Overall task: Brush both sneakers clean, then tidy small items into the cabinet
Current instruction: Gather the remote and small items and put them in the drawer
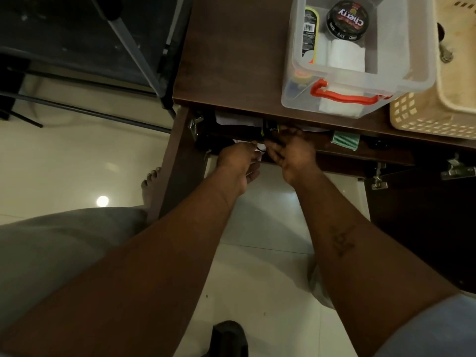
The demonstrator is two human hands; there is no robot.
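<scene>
Both my hands reach into the open dark brown cabinet [231, 73] just under its top. My left hand [238, 164] is curled around something white at the shelf's edge; I cannot tell what it is. My right hand [292, 153] rests with fingers spread on a dark object with yellow trim [269, 128] on the shelf. White papers [237, 119] lie behind it. A green comb-like brush [345, 140] lies on the shelf to the right. No sneakers are in view.
On the cabinet top stand a clear plastic box [422, 73] with a red handle [345, 95], holding a shoe polish tin [346, 19] and white cloth, and a beige basket [412, 114]. Cabinet doors hang open left [177, 163] and right [425, 215]. A metal rack [134, 52] stands left.
</scene>
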